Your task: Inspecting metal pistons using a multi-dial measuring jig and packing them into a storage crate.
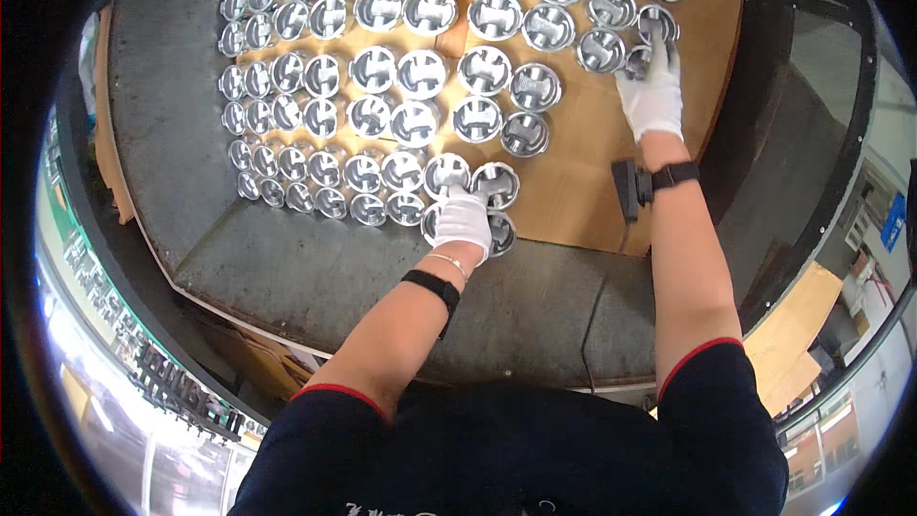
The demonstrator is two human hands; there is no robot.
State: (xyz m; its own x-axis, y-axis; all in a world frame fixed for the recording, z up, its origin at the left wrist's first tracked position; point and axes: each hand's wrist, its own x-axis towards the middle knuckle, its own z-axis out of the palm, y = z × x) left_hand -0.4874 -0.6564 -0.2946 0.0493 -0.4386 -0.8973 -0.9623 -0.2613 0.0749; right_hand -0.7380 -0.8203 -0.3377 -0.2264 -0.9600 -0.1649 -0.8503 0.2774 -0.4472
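Observation:
Shiny metal engine pistons point(420, 73) stand in rows, open ends up, on a brown cardboard sheet point(573, 182). My left hand point(463, 220), in a white glove, is closed at the near end of the rows. Its fingers reach into a near piston point(447, 175), with another piston point(496, 185) just to the right; the palm partly covers two more. My right hand point(653, 96), also gloved in white, has its fingers down in a piston point(657, 25) at the right end of the rows. A second piston point(637, 61) sits under that hand, partly hidden.
The cardboard lies on a dark grey worktop point(172, 134) with a raised black rim at the right. A black strap with a small device point(630, 189) is on my right wrist; another black strap point(435, 289) circles the left. A thin dark cord point(590, 325) runs over the near edge.

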